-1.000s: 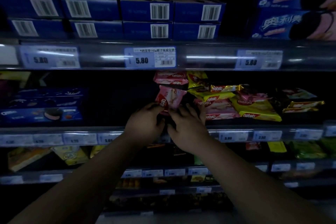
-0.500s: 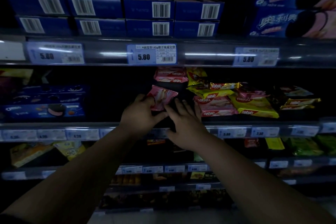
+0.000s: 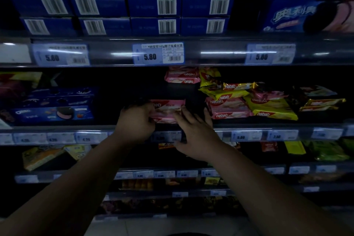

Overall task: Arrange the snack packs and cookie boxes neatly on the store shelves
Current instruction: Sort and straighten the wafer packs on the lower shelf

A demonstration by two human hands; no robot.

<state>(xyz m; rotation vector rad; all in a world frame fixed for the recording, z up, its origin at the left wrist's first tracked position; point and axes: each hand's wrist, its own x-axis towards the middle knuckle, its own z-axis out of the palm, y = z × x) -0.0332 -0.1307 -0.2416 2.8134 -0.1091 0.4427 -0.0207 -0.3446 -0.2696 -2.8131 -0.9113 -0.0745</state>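
Observation:
A pink wafer pack [image 3: 168,110] lies level at the front of the middle shelf [image 3: 268,124]. My left hand [image 3: 137,121] grips its left end with curled fingers. My right hand [image 3: 197,132] lies just right of it, fingers straight, fingertips touching the pack's right edge. Behind sit two more pink packs [image 3: 182,76]. To the right lies a loose heap of pink packs [image 3: 228,108] and yellow packs [image 3: 272,109]. Blue cookie boxes [image 3: 52,114] stand at the left of the same shelf.
The top shelf carries rows of blue boxes with barcodes [image 3: 153,13] and larger blue cookie boxes [image 3: 298,0] at the right. Price tags [image 3: 158,53] line the shelf rails. Lower shelves hold dim yellow and green packs [image 3: 325,151]. The scene is dark.
The pink pack has turned from a tilted, raised pose to lying level on the shelf front. My left hand shifted left along it; my right hand's fingers spread along its right edge.

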